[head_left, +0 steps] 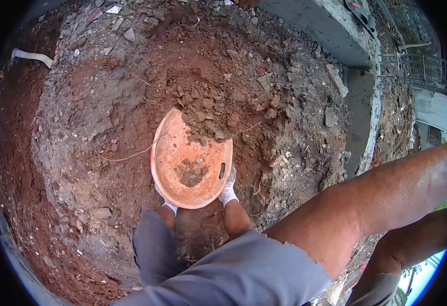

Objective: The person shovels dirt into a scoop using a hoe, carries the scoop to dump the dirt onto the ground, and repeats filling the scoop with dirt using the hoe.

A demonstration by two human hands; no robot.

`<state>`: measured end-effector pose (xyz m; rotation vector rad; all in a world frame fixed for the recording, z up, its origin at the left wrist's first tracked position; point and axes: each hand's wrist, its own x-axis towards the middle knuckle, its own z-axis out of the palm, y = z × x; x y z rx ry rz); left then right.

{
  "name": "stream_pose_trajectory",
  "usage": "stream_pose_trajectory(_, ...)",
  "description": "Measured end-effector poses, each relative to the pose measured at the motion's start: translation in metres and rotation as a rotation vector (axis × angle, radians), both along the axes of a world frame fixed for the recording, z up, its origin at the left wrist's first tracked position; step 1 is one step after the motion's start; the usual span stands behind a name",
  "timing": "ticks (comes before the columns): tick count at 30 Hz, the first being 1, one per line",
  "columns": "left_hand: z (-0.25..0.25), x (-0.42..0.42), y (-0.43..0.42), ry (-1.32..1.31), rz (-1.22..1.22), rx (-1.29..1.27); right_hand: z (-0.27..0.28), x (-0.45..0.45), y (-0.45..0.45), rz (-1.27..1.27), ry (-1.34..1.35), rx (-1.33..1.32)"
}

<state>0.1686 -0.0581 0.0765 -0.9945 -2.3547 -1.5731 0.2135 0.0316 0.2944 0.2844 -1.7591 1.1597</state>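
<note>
An orange pan (175, 153) lies tilted against a heap of loose brown soil (233, 109) in the middle of the head view. Some soil covers its far edge, and a small patch of dirt (191, 173) rests on its bottom. My right hand (228, 189), in a whitish glove, grips the right rim beside a dark handle slot (222, 170). At the near-left rim is my left hand (169, 204), also gloved; the pan hides most of it, including the fingers.
Rubble and red earth surround the pan, with a thin root (126, 159) on its left. A concrete beam (325, 30) crosses the upper right, near rebar (417, 69). A white pipe (32, 56) protrudes at upper left. Bare limbs (381, 196) cross the lower right.
</note>
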Motion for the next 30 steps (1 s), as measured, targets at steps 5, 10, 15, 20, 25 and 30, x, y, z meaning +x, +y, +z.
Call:
stream_pose_trajectory(5, -0.425, 0.125, -0.104, -0.958, 0.199, -0.322, -0.541, 0.030, -0.089, -0.116, -0.960, -0.706)
stream_pose_trajectory(10, -0.437, 0.199, -0.150, -1.304, 0.363, -0.540, -0.659, 0.110, -0.143, -0.174, -1.590, -0.896)
stream_pose_trajectory(15, -0.380, 0.201, -0.135, -1.367, 0.382, -0.453, -0.618, 0.066, -0.122, -0.068, -1.620, -0.925)
stream_pose_trajectory(20, -0.357, 0.209, -0.129, -1.359, 0.396, -0.374, -0.585, 0.033, -0.086, 0.075, -1.533, -0.926)
stream_pose_trajectory(25, -0.381, 0.224, -0.147, -1.318, 0.457, -0.393, -0.608, 0.029, -0.104, -0.052, -1.486, -0.833)
stream_pose_trajectory(30, -0.346, 0.307, -0.171, -1.242, 0.512, -0.577, -0.603, 0.118, -0.123, -0.016, -1.652, -1.060)
